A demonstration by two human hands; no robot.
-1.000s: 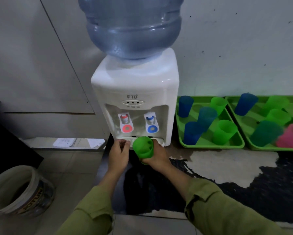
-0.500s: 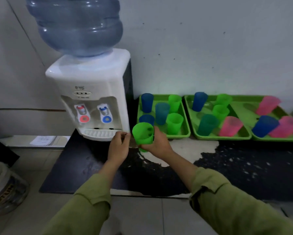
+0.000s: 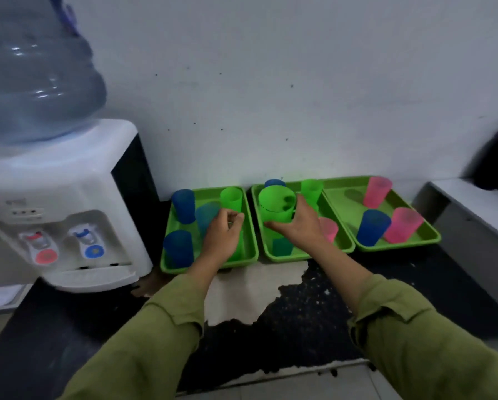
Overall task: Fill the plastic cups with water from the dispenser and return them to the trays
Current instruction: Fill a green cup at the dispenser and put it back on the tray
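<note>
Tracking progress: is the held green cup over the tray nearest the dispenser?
No, the right hand holds the green cup over the middle tray.

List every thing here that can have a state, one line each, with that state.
Green cup, upright, gripped over the middle tray, not yet set down.
Right hand, grip round the green cup.
Left hand, loosely curled, holding nothing, over the left tray.
Right tray, three upright cups.
Red tap and blue tap, untouched.
Water bottle, seated on the dispenser.
</note>
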